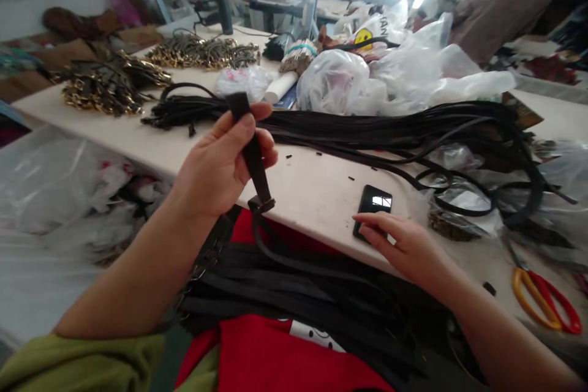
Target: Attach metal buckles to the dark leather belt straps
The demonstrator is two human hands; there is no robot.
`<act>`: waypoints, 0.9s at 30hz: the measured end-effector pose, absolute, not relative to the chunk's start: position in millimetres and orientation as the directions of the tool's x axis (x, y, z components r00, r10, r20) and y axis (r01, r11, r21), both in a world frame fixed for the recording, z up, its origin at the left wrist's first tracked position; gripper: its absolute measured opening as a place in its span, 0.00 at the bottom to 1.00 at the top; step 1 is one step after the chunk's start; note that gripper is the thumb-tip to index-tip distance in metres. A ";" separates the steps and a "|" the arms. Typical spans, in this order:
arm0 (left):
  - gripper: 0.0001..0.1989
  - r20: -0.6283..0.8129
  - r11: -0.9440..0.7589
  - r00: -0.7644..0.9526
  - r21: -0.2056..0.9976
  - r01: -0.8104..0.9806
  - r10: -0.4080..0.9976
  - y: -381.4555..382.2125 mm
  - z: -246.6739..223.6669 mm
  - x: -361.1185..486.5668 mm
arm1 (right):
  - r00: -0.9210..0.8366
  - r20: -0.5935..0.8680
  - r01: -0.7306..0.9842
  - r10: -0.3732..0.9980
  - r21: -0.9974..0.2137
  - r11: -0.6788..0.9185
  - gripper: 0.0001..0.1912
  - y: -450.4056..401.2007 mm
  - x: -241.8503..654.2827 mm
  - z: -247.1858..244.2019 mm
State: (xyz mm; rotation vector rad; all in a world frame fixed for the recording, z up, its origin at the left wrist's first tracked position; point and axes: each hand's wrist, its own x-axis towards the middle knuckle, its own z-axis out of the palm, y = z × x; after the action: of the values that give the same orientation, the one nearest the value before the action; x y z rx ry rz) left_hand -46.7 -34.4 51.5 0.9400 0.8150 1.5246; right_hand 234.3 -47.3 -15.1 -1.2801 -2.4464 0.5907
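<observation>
My left hand (pixel 229 162) holds a black strap (pixel 255 165) upright, pinched between thumb and fingers, with a buckle (pixel 261 205) at its lower part. From the buckle the strap curves down to a pile of black straps (pixel 294 282) across my lap. Over the near edge of the table, my right hand (pixel 390 236) has its fingers spread, with the fingertips over a black phone (pixel 373 205); whether they touch it is hard to tell. A long bundle of black straps (pixel 349 125) lies across the table behind both hands.
Clear plastic bags (pixel 408 73) lie behind the bundle. Metal-ended pieces (pixel 110 82) are heaped at the back left. Red and yellow scissors (pixel 544 300) lie at the right. Small black bits dot the white table (pixel 312 196). A person's brown sleeve (pixel 500 12) shows at the upper right.
</observation>
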 end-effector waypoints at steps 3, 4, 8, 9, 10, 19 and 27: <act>0.09 0.130 -0.158 -0.093 0.885 -0.438 0.987 -32.7 64.3 -59.6 | -0.547 0.042 0.710 0.836 -0.507 0.489 0.14 -53.9 235.3 -17.8; 0.09 0.115 -0.144 -0.093 0.890 -0.433 0.989 -33.1 66.0 -61.6 | -0.546 0.029 0.710 0.837 -0.515 0.481 0.14 -55.5 234.4 -19.3; 0.10 0.043 -0.070 -0.069 0.890 -0.450 0.997 -36.4 69.3 -56.9 | -0.524 -0.027 0.685 0.851 -0.607 0.403 0.16 -55.1 213.6 -21.7; 0.10 0.028 -0.048 -0.049 0.878 -0.476 0.998 -38.1 71.1 -52.5 | -0.517 -0.010 0.655 0.856 -0.648 0.389 0.19 -53.5 202.1 -20.3; 0.11 0.014 -0.023 -0.021 0.861 -0.508 1.000 -40.6 74.2 -47.2 | -0.517 0.029 0.604 0.856 -0.696 0.389 0.25 -51.8 188.0 -17.9; 0.20 0.111 -0.226 -0.207 0.686 -0.692 0.972 -59.9 130.0 -87.9 | -0.772 -0.337 0.353 0.539 -0.933 -0.077 0.11 -63.5 153.1 9.9; 0.16 -0.260 0.135 -0.676 0.963 -0.232 0.690 -96.9 -15.0 -251.0 | -0.376 -0.708 0.769 0.598 -0.598 -0.225 0.19 -147.5 337.7 -45.6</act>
State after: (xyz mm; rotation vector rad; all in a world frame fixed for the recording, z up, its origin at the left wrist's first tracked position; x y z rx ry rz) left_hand -251.0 -96.9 -15.0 0.4463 1.6986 1.6327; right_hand 337.7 -147.5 -45.6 -1.8291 -2.0422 1.8302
